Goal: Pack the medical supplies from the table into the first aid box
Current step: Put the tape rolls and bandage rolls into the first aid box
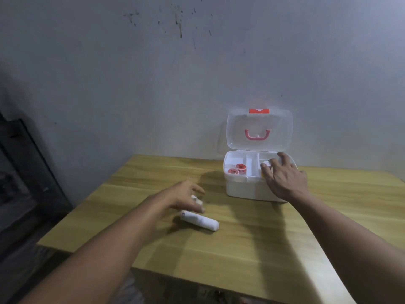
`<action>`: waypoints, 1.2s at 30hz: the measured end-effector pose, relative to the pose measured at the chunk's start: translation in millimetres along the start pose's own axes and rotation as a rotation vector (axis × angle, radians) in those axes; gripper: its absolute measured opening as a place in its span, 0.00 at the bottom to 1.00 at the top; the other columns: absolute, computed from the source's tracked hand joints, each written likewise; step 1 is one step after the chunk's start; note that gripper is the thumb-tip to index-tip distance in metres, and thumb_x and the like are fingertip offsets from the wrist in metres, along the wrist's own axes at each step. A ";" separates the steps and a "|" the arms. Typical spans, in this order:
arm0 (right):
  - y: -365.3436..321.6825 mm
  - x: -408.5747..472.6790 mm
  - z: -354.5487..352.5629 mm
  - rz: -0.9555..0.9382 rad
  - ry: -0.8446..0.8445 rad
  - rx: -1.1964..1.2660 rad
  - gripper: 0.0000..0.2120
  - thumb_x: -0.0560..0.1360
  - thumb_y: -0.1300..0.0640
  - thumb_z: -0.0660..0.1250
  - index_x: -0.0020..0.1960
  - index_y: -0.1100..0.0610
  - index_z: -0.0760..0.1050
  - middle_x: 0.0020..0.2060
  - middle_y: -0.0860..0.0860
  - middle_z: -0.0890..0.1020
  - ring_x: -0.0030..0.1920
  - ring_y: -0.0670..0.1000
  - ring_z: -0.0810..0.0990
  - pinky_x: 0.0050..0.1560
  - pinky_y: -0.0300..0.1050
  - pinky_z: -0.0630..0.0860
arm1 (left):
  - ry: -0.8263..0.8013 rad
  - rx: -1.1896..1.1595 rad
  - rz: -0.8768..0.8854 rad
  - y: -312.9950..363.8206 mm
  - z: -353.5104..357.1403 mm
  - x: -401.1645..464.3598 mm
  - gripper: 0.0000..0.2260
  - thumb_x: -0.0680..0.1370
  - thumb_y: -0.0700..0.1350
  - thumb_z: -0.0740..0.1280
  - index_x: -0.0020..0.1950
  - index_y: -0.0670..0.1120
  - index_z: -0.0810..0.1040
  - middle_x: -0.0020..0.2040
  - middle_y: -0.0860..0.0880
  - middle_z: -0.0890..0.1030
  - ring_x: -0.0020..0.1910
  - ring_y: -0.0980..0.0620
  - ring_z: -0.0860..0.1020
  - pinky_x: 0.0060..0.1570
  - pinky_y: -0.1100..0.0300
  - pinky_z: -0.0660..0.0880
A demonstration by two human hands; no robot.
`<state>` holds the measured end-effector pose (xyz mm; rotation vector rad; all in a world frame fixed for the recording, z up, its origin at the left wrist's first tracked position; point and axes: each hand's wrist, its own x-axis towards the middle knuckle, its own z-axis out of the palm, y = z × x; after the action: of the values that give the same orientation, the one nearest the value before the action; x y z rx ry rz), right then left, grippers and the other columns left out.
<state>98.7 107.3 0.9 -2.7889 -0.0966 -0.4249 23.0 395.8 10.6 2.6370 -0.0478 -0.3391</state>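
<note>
The white first aid box point(245, 187) stands open at the back of the wooden table point(252, 238), its clear lid point(259, 130) upright with a pink handle. Two red-and-white tape rolls point(237, 168) lie in its left tray compartment. My right hand point(282, 176) hovers over the right compartment with fingers spread, next to a small white round item point(265, 163). My left hand point(186, 197) is curled over a small white item point(197, 200) on the table; whether it grips it is unclear. A white bandage roll point(200, 221) lies just in front of that hand.
A grey stained wall point(197, 73) rises right behind the table. A dark frame or cabinet point(26, 172) stands at the left. The table's near edge point(197, 279) and left edge are close to my arms.
</note>
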 end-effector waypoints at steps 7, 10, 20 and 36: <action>-0.1 -3.1 0.8 -0.010 0.000 -0.004 0.26 0.76 0.37 0.45 0.63 0.47 0.70 0.74 0.51 0.59 0.69 0.57 0.68 0.60 0.59 0.67 | 0.010 0.251 0.072 -9.9 23.0 -2.3 0.37 0.61 0.49 0.80 0.69 0.53 0.74 0.67 0.51 0.69 0.70 0.50 0.61 0.67 0.55 0.68; -0.9 -2.7 -0.3 -0.007 -0.001 -0.005 0.25 0.76 0.38 0.45 0.63 0.47 0.71 0.74 0.51 0.60 0.69 0.57 0.68 0.60 0.59 0.67 | 0.093 0.236 0.020 -10.4 21.0 0.7 0.22 0.61 0.48 0.80 0.53 0.53 0.80 0.61 0.49 0.72 0.62 0.48 0.71 0.57 0.57 0.73; -1.0 -2.2 -0.4 -0.008 0.003 0.008 0.23 0.77 0.38 0.47 0.62 0.47 0.71 0.73 0.50 0.60 0.69 0.56 0.68 0.60 0.58 0.67 | 0.211 0.267 -0.034 -8.7 19.3 9.8 0.17 0.69 0.44 0.75 0.58 0.50 0.81 0.60 0.46 0.78 0.58 0.46 0.77 0.53 0.57 0.75; -2.6 -5.7 -2.1 -0.026 0.012 0.006 0.24 0.77 0.38 0.46 0.64 0.48 0.70 0.74 0.51 0.59 0.69 0.56 0.68 0.60 0.58 0.67 | 0.441 -0.050 0.159 98.8 -48.0 59.8 0.14 0.70 0.39 0.74 0.55 0.47 0.82 0.56 0.44 0.80 0.52 0.46 0.77 0.50 0.61 0.70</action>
<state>92.4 109.0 1.9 -2.7817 -0.1308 -0.4472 95.4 324.8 83.8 2.5769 -0.1015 0.2921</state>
